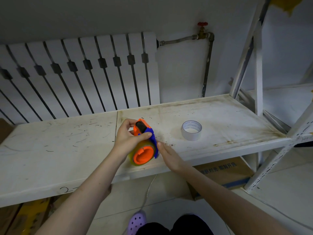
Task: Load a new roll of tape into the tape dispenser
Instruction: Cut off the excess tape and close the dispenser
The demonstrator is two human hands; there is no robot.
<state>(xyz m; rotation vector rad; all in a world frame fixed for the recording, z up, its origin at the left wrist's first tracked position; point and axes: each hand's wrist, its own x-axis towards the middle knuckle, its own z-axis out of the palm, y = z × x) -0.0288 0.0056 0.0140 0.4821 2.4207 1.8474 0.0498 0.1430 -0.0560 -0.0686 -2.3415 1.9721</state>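
Observation:
An orange and blue tape dispenser [144, 150] is held just above the front part of the white shelf [67, 150]. A yellowish clear tape roll [135, 150] sits around its orange hub. My left hand [128, 138] grips the dispenser's upper end, thumb on the blue part. My right hand [166, 154] touches the dispenser's right side at the blue edge, fingers mostly straight. An empty white tape core [191, 130] lies flat on the shelf to the right, apart from both hands.
A white radiator [81, 73] and a pipe with a red valve [202, 31] stand behind the shelf. The rack's metal uprights [257, 73] rise at the right. A cardboard box [223, 173] sits under the shelf. A purple shoe [137, 221] is on the floor.

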